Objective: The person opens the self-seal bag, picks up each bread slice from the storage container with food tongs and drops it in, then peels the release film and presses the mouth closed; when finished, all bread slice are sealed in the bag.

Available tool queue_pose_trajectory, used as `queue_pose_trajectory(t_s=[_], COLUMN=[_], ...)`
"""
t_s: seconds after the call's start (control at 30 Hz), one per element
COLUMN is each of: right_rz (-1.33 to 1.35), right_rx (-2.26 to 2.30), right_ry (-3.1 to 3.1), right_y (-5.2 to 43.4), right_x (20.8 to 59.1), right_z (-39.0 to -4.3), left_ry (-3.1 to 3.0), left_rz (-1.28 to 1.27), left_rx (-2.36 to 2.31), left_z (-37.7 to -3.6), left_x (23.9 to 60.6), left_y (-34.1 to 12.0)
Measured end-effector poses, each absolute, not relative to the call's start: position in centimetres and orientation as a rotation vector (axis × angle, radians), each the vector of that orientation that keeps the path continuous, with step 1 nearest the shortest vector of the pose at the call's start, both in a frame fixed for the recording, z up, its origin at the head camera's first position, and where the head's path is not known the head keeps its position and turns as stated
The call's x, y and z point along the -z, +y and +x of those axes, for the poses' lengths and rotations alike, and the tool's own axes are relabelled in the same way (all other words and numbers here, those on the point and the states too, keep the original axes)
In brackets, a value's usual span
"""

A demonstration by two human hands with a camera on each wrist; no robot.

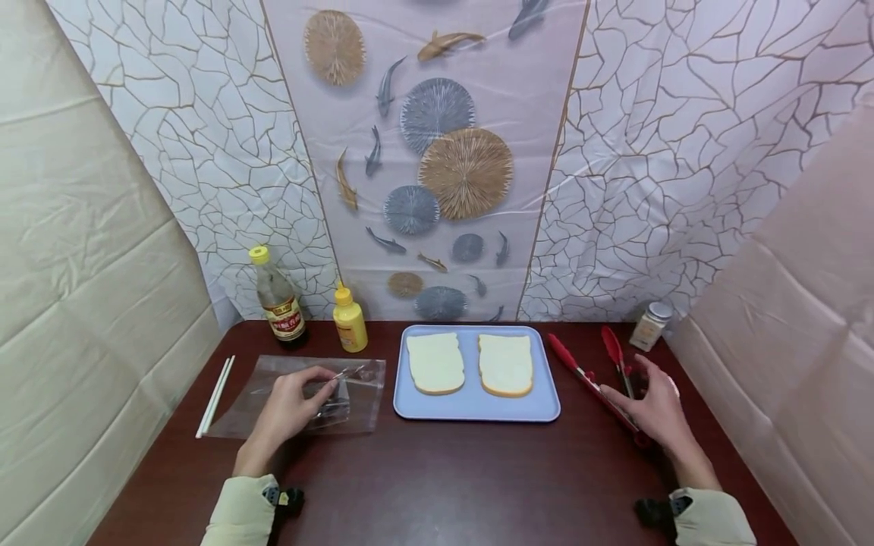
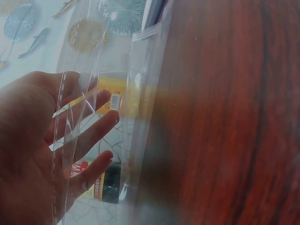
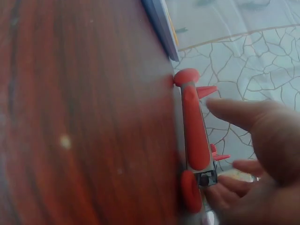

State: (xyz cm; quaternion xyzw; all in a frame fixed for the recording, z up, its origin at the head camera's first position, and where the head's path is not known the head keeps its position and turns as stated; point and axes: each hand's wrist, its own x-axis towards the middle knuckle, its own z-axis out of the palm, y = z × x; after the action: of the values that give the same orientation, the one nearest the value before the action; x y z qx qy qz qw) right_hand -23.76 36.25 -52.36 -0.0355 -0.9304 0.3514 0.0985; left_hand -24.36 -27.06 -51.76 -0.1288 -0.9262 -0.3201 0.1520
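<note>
On the left, a clear plastic bag [image 1: 273,371] lies on the table, part of it lifted. My left hand [image 1: 293,406] pinches that lifted film between thumb and fingers. In the left wrist view, the transparent bag [image 2: 143,70] crosses in front of the left hand [image 2: 28,126], its other fingers spread. Red-handled tongs [image 1: 570,360] lie with spread arms right of the tray. My right hand [image 1: 658,406] hovers over their near end, thumb and fingers apart. The right wrist view has the tongs [image 3: 196,126] beside the right hand [image 3: 267,154], a gap before the thumb.
A blue tray [image 1: 478,409] in the middle bears two bread slices [image 1: 435,364]. Behind the bag stand a dark sauce bottle [image 1: 280,299] and a yellow squeeze bottle [image 1: 350,322]. White chopsticks [image 1: 215,396] lie far left. A small seasoning jar [image 1: 650,326] stands at the back right.
</note>
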Motion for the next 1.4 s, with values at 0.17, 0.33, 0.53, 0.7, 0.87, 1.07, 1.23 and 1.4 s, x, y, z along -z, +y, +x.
queue_pose_trajectory(t_s=[0.17, 0.33, 0.53, 0.7, 0.87, 1.07, 1.23, 1.4], right_rz=[-0.139, -0.146, -0.081, -0.077, -0.191, -0.157, -0.038, 0.001], right_rx=[-1.082, -0.992, -0.908, -0.876, -0.93, -0.989, -0.974, -0.963], right_ry=[-2.864, -2.841, -2.789, -2.738, -2.767, -2.769, -2.78, -2.83], right_y=[36.3, 36.2, 36.3, 35.9, 34.6, 31.2, 27.9, 25.3], right_x=[52.9, 53.3, 53.7, 53.7, 52.9, 52.1, 51.7, 51.5], right_z=[-24.0, -24.0, -23.7, -23.5, -23.5, -22.8, -21.6, -19.8], left_ry=[-2.66, -2.685, -2.673, -2.657, -2.667, -2.663, -2.67, -2.672], left_rz=[-0.361, -0.356, -0.373, -0.385, -0.387, -0.386, -0.379, -0.371], left_rx=[0.92, 0.934, 0.951, 0.93, 0.968, 0.981, 0.978, 0.985], left_z=[-24.4, -24.4, -24.1, -24.2, -24.6, -24.8, -24.6, -24.5], left_x=[51.8, 51.7, 52.1, 52.3, 52.0, 51.4, 51.5, 51.5], left_y=[-27.0, -27.0, -27.0, -27.2, -27.2, -27.2, -27.3, -27.3])
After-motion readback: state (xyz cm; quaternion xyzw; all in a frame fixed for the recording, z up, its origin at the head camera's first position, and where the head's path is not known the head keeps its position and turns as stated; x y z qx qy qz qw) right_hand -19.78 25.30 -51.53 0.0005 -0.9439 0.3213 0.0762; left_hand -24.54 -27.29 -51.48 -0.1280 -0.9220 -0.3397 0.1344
